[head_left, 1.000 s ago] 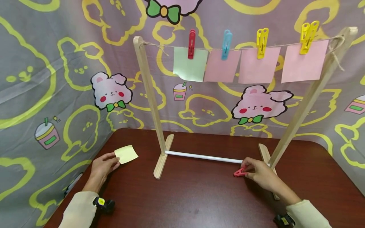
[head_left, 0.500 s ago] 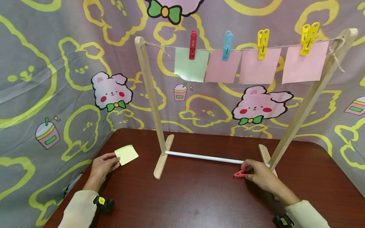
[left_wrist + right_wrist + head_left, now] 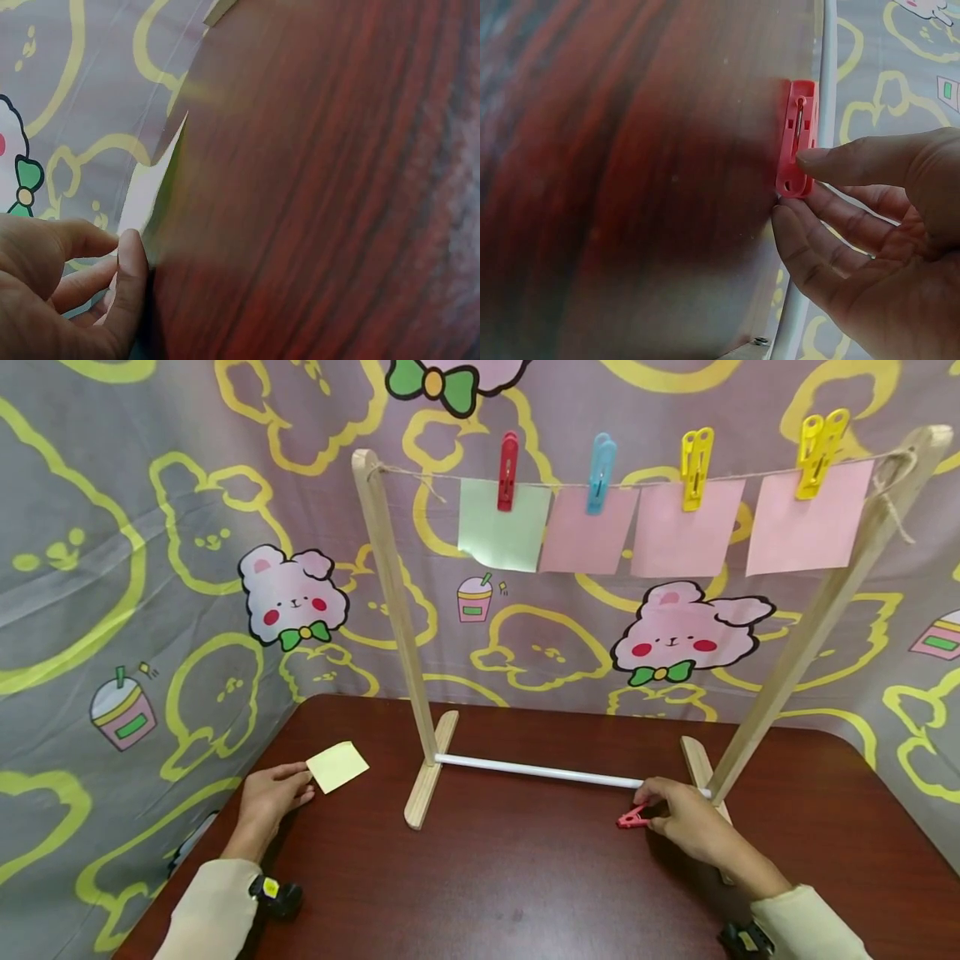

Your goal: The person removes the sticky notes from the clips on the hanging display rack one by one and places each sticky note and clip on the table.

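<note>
My left hand [image 3: 272, 797] pinches the near corner of a yellow sticky note [image 3: 337, 766] at the table's left side. In the left wrist view the note [image 3: 154, 187] appears nearly edge-on, rising from between thumb and fingers. At the right, my right hand [image 3: 686, 817] holds a red clothespin [image 3: 632, 817] low over the table, in front of the white rod [image 3: 540, 772]. The right wrist view has the thumb on one handle of the clothespin [image 3: 799, 135] and fingers behind it.
A wooden frame [image 3: 393, 602] carries a string [image 3: 423, 478] across its top. From it hang a green note [image 3: 495, 539] and several pink notes [image 3: 585, 543], held by red, blue and yellow clothespins. A patterned cloth [image 3: 540, 643] stands behind the brown table [image 3: 495, 877].
The left hand has shifted very slightly right with the yellow note, whose far edge turns a little. The right hand stays nearly in place with the clothespin. The head view tilts slightly.
</note>
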A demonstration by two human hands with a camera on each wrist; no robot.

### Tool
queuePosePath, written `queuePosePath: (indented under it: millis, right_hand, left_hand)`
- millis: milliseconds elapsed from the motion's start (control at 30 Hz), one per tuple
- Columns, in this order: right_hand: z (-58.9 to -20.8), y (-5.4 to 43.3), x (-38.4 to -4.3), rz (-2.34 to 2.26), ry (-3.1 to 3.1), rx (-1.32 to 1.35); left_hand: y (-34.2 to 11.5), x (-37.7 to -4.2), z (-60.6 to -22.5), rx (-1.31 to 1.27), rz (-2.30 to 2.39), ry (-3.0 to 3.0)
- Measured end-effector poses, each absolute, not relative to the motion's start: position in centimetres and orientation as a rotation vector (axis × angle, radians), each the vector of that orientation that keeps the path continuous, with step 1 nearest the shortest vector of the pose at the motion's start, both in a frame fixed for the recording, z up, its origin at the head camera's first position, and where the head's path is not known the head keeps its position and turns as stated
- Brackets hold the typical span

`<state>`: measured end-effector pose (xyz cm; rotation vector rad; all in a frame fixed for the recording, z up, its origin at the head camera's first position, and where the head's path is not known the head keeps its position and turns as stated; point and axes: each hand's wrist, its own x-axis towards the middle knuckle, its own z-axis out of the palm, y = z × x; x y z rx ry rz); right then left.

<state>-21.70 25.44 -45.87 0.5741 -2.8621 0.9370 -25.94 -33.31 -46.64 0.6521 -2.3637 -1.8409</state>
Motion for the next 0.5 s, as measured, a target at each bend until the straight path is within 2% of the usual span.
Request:
queuePosePath:
  millis: [500]
  right_hand:
    - [-45.46,25.6,-21.68,0.923,-2.831,0.568]
  left_hand:
    - [-33.19,-25.67,-46.48,0.634,-1.765,-2.431]
